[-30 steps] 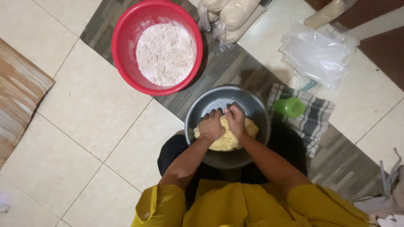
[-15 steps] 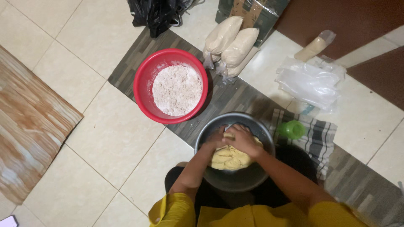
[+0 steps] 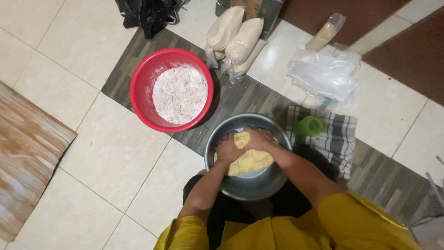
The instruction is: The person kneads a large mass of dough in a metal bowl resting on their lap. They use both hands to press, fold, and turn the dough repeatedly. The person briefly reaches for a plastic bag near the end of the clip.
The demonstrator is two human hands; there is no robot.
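A grey metal bowl (image 3: pixel 240 187) stands on the tiled floor in front of me, with a lump of yellow dough (image 3: pixel 252 161) inside. My left hand (image 3: pixel 228 150) presses on the dough's left side, fingers curled into it. My right hand (image 3: pixel 259 138) lies over the top of the dough, partly across the left hand. Both arms in yellow sleeves reach down into the bowl.
A red basin (image 3: pixel 141 95) of white flour sits to the upper left. Filled plastic bags (image 3: pixel 236 39) lie behind it, clear plastic bags (image 3: pixel 323 74) to the right. A green cup (image 3: pixel 309 126) rests on a checked cloth (image 3: pixel 340 139). A wooden board (image 3: pixel 25 157) lies at the left.
The view has shifted so the bowl and basin sit lower and further right in frame. My hands have kept kneading, with the right hand now crossing over the dough's top.
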